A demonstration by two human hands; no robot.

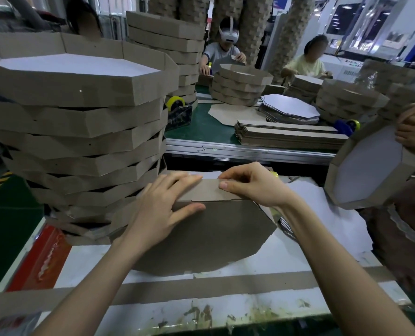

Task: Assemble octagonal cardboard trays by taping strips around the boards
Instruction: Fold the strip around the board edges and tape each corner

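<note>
A brown octagonal cardboard board (213,236) lies flat on the white worktable in front of me. A brown cardboard strip (206,190) stands folded up along its far edge. My left hand (162,207) lies with fingers spread over the strip and the board's far left part, pressing them together. My right hand (252,185) pinches the strip's top edge at its right end, thumb on the near face. A second long cardboard strip (201,289) lies flat across the table near me.
A tall stack of finished octagonal trays (80,132) stands at my left, touching the board. At the right another person's hand (412,132) holds a finished tray (369,170). Beyond, a green table (201,127) carries tape dispensers, strips, boards and trays, with two seated people.
</note>
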